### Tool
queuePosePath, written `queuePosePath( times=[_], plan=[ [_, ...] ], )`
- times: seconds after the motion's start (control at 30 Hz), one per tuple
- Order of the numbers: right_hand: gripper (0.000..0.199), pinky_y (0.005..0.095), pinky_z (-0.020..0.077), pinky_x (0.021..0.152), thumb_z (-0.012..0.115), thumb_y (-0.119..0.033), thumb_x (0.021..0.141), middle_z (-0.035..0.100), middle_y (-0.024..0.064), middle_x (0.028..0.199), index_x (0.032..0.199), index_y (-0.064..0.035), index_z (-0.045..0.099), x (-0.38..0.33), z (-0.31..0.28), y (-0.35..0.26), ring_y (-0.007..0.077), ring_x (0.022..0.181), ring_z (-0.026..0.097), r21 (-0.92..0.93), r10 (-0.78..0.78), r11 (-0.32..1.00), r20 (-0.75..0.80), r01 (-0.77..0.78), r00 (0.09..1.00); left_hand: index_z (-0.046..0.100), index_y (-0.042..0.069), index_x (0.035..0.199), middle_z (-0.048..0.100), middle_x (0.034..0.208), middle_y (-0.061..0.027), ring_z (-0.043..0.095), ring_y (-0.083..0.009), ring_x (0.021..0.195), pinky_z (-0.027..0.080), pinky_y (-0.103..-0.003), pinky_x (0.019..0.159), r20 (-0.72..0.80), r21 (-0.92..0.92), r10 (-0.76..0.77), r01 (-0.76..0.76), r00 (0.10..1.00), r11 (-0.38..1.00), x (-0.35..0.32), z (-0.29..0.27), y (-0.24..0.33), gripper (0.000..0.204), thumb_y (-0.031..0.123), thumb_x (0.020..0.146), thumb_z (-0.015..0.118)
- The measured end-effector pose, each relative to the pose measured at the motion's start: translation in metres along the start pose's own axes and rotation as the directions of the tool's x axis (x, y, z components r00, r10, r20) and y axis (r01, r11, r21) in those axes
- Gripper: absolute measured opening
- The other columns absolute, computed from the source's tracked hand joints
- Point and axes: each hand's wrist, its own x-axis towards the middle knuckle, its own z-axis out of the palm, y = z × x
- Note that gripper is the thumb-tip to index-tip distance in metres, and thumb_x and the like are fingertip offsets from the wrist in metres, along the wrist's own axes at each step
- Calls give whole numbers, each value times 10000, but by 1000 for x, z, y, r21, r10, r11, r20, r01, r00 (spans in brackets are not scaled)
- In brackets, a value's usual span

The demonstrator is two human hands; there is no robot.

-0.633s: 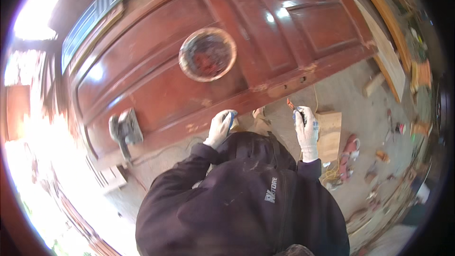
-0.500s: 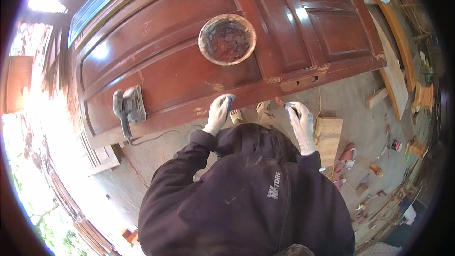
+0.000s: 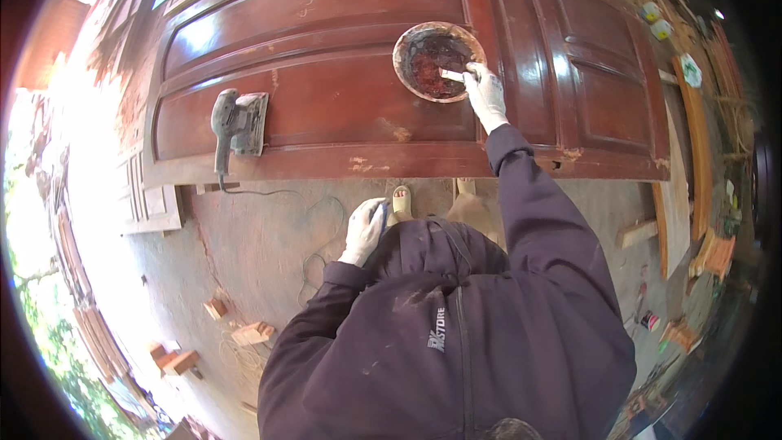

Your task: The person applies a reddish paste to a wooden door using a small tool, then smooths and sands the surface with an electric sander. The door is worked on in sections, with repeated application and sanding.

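Note:
A wide bowl [image 3: 401, 63] with a stained rim and dark red paste inside rests on a reddish-brown panelled wooden door [image 3: 326, 106]. Over the bowl's right side reaches my right hand [image 3: 485, 94], in a white glove. Its fingers close round a small scraper [image 3: 450, 75], whose pale flat end points left into the bowl. My left hand [image 3: 365, 228], gloved in white with blue at the palm side, is held low in front of my body, off the door's near edge. Its fingers are curled together; whatever they may hold is hidden.
A grey power sander [image 3: 236, 124] lies at the door's left end, its cord [image 3: 277, 191] trailing to the floor. Pale patches [image 3: 399, 134] mark the door. Wood blocks [image 3: 252, 333] lie at lower left. Long boards [image 3: 692, 147] stand along the right.
My right hand has moved from beyond the door's near edge up to the bowl, bringing the scraper into it. My left hand has dropped back toward my body. The view has shifted.

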Motion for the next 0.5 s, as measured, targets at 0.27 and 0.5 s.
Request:
queuePosePath(
  times=[0.27, 0.5],
  plan=[
    [510, 458, 441, 1014, 684, -243, 932, 566, 224, 1243, 1347, -7, 504, -122, -22, 52, 378, 1179, 544, 103, 86, 992, -117, -74, 989, 678, 9, 1186, 710, 1133, -140, 664, -245, 1043, 497, -358, 947, -352, -384, -447, 309, 822, 870, -70, 35, -26, 312, 220, 1017, 523],
    [276, 417, 515, 900, 637, -197, 937, 678, 156, 1089, 1178, -63, 637, -164, -61, 60, 316, 1004, 660, 210, -124, 978, 631, -15, 765, 665, -9, 1203, 699, 1165, -122, 641, -221, 1090, 475, -337, 983, -343, -632, -488, 187, 802, 752, -35, 139, 55, 303, 188, 1022, 522]
  ],
)
